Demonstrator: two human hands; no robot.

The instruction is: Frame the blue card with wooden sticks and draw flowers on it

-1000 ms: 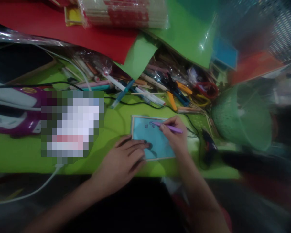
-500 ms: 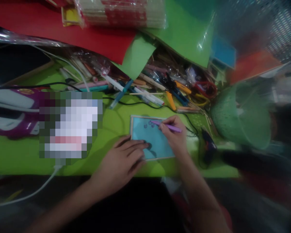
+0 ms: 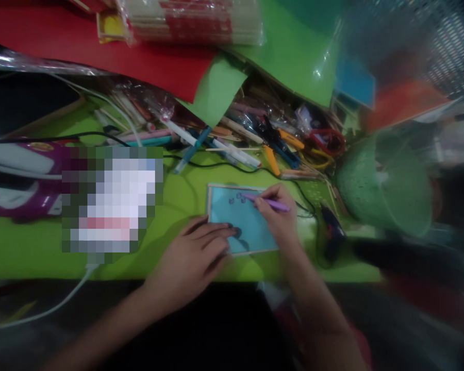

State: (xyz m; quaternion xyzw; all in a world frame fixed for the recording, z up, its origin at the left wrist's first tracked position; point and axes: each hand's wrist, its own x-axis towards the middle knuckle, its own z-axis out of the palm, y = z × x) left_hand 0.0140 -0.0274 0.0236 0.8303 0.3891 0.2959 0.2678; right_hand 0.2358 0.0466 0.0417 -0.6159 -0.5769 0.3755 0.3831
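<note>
On the green table lies a blue rectangular panel with a thin pale wooden border. A few small dark outlined shapes are drawn near its upper edge. My right hand is closed around a purple pen, whose tip meets the panel beside those shapes. My left hand lies over the panel's lower left corner with its fingers stretched out, steadying it and holding nothing. Part of the panel's right edge is hidden by my right hand.
A pixelated phone-like object with a white cable lies at left. Pens, sticks and orange-handled pliers are heaped behind the panel. A green basket stands at right, near a dark glue-gun-like tool.
</note>
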